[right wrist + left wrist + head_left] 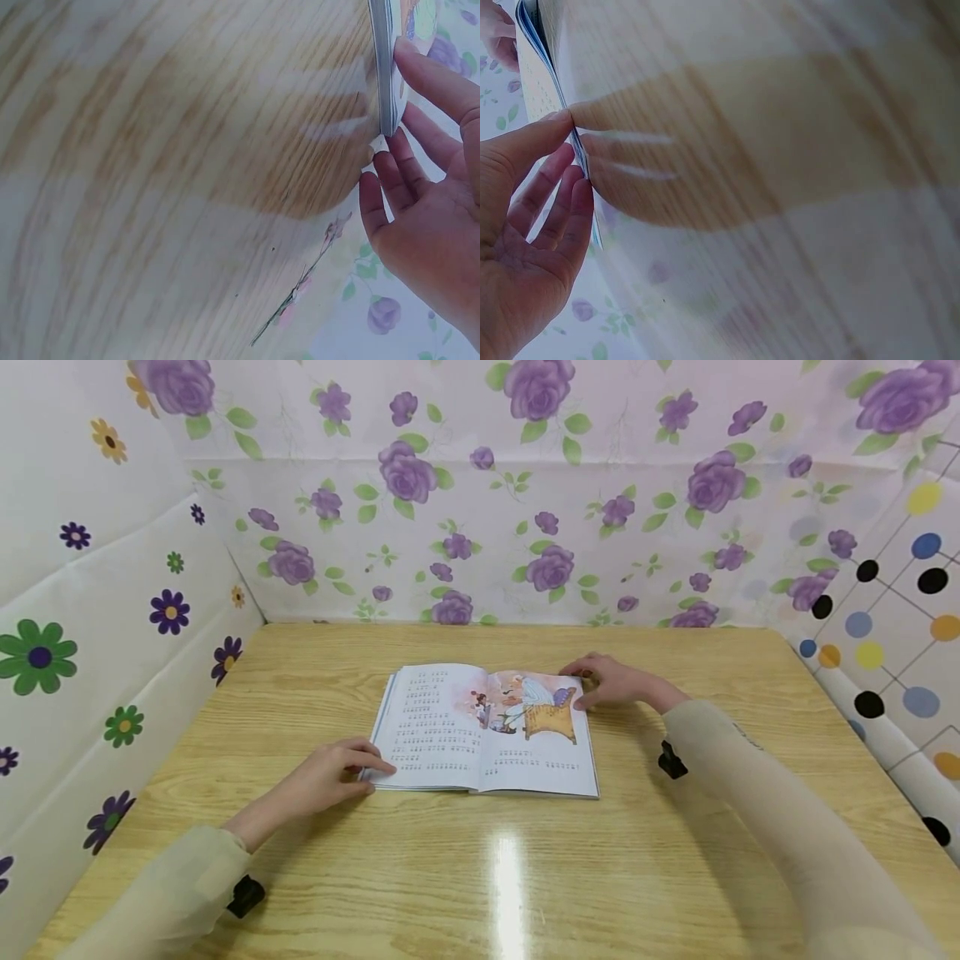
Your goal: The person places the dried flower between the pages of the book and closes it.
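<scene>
An open picture book [442, 752] lies on the wooden table, with text on its left page and a colored drawing on its right page. My left hand [330, 777] is at the lower left corner. One finger stretches over that page, and the thumb is by the bottom edge. In the left wrist view, the left fingertips [580, 187] meet the thin edge of the pages. My right hand [607, 681] grips the book's upper right corner. Its thumb [427, 71] presses on the page, while the other fingers curl at the edge below in the right wrist view.
The wooden table [420, 868] stretches around the book and shows a bright reflection in front. Flowered cloth [465, 493] hangs along the back, with patterned cloths at both sides. Dark devices [246, 896] are near the wrists.
</scene>
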The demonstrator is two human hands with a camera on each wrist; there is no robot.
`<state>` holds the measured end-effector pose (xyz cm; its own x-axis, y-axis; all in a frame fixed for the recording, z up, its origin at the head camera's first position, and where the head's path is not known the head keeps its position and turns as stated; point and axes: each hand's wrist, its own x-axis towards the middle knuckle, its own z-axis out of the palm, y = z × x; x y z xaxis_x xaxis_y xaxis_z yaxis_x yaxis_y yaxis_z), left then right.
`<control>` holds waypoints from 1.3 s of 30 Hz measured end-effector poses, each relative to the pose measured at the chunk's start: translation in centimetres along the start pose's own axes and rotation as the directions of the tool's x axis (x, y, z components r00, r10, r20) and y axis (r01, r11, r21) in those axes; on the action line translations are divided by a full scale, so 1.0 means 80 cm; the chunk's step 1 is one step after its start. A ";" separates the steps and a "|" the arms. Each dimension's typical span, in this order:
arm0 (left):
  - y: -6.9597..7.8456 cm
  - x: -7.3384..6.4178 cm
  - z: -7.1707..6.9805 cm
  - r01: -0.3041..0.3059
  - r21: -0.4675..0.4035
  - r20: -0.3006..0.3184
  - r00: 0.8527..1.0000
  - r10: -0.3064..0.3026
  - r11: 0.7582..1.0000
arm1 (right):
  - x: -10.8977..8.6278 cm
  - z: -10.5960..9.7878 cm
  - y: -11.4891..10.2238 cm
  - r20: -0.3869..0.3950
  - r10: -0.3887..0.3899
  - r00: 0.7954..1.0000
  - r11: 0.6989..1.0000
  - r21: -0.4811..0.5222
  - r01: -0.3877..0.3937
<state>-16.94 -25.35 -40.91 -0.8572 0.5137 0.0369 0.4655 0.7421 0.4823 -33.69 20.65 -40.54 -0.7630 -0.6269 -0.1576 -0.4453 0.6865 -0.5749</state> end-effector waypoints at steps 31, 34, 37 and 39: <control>-0.006 0.000 -0.001 -0.005 -0.002 0.011 1.000 0.005 1.000 | -0.002 -0.001 -0.015 -0.035 0.006 0.999 0.996 -0.087 -0.010; -0.006 0.000 0.000 -0.008 -0.002 0.008 1.000 0.008 1.000 | -0.002 0.000 -0.014 -0.040 0.016 0.999 0.996 -0.091 -0.019; -0.006 0.001 0.000 -0.011 -0.004 0.006 1.000 0.011 1.000 | -0.002 0.001 -0.012 -0.052 0.021 0.998 0.996 -0.089 -0.026; -0.005 0.001 0.001 -0.011 -0.004 0.007 1.000 0.011 1.000 | -0.002 0.002 -0.011 -0.062 0.018 0.998 0.996 -0.086 -0.023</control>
<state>-17.19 -25.61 -41.17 -0.8503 0.5250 0.0366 0.4744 0.7346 0.4850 -33.13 20.08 -40.12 -0.7985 -0.5905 -0.1173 -0.4663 0.7298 -0.5000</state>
